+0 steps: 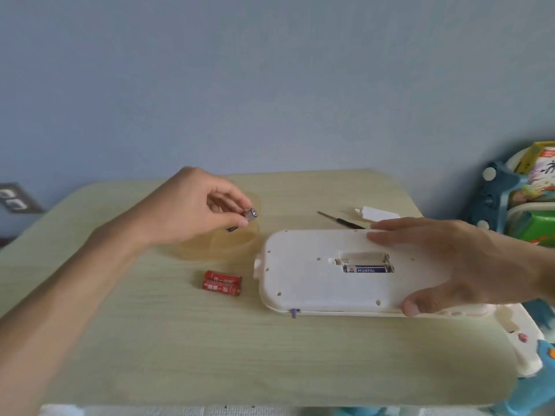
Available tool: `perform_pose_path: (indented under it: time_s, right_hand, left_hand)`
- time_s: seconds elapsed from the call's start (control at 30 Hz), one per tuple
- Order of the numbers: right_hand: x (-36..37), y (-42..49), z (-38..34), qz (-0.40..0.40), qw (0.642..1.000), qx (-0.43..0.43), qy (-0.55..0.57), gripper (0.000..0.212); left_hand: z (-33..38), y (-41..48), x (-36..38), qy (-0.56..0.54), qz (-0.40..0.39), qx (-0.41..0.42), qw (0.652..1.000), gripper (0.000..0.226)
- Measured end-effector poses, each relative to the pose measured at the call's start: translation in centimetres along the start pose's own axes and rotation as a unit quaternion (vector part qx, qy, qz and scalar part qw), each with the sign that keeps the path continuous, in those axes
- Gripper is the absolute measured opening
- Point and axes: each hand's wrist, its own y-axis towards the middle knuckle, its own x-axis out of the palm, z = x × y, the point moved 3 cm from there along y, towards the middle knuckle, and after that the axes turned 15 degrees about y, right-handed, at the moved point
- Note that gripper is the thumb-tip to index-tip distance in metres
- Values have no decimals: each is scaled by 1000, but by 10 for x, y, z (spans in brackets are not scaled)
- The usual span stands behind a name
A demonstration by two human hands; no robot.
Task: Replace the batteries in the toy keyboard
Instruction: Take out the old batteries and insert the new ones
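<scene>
Keyboard (300,280) face-down on counter (270,355); right hand (450,259) flat on it, grip wide. Left hand (186,211) pinches battery (249,214) over bowl (240,244), 10 o'clock of keyboard. Release low into bowl; next pry out cell (368,269); red batteries (222,283) at 9 o'clock.

The person's arms are bare. The left forearm (75,283) is uncovered along its whole visible length, a long tapering shape that fills the near left corner and narrows toward the wrist. The left hand (192,205) has slender fingers. The right hand (450,259), at the right edge, shows only as far as the right wrist (537,265); its thumbnail (412,309) is short and rounded.
</scene>
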Motion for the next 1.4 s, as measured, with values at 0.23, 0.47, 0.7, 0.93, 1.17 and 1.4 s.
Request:
perform_pose_path:
  time_s: [0.23, 0.47, 0.7, 0.93, 1.17, 1.4]
  right_hand:
    - [1, 0, -4, 7, 1000, -4, 22, 93]
    - [0, -3, -12, 3, 999, 20, 26, 112]
    - [0, -3, -11, 3, 999, 31, 18, 114]
    - [1, -2, -16, -13, 1000, -12, 11, 88]
    - [0, -2, -18, -8, 1000, -13, 21, 80]
    - [2, -2, -17, 0, 998, -35, 43, 61]
  left_hand:
    - [-17, 0, 20, 140, -41, -17, 989, 12]
    - [-21, 2, 22, 175, -49, -7, 983, 14]
    - [55, 3, 19, 89, 13, 107, 990, 14]
    - [127, 18, 74, 43, -43, 250, 966, 26]
    - [127, 22, 93, 42, -67, 259, 963, 28]
    - [141, 22, 99, 71, -58, 283, 955, 17]
